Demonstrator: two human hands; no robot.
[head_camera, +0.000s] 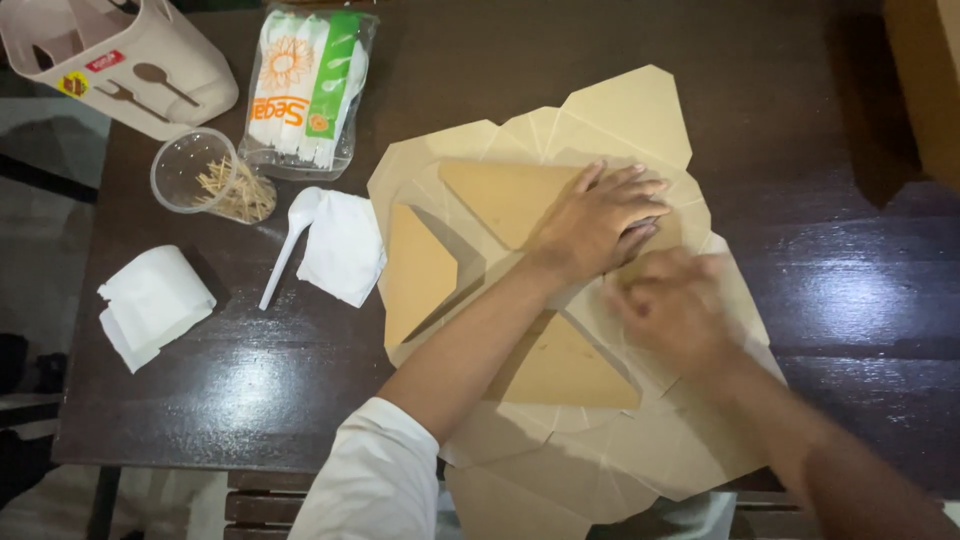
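Right hand (672, 305): blurred with motion, low on the right half of the flat carton (560, 300); it looks loosely curled with the fingers down on the card, but how far open it is I cannot tell — nothing seen clamped in it.
Left hand (598, 218): spread flat, palm down, fingers wide and pointing right; it presses on the middle of the carton where the brown panels meet. It grips nothing — it only bears down.
Carton: an unfolded paper food box, pale outside and brown on the inner flaps, lying opened out in the middle of the dark table (250, 380), its near edge hanging over the table's front.
Doing it well: judged from the creases, the flat hand should hold the base still while the other lifts a flap along its scored line; folding off the line would likely buckle the card.
Napkin stack (155, 303): near left, well apart from both hands.
Spoon (290, 240): white plastic, lying beside a folded napkin (343, 245) just left of the carton.
Cup (205, 178): clear, tipped on its side, toothpicks within.
Spoon pack (308, 90): a clear bag of white spoons, beyond the cup.
Holder (120, 60): a pale cutlery holder at the far left corner.
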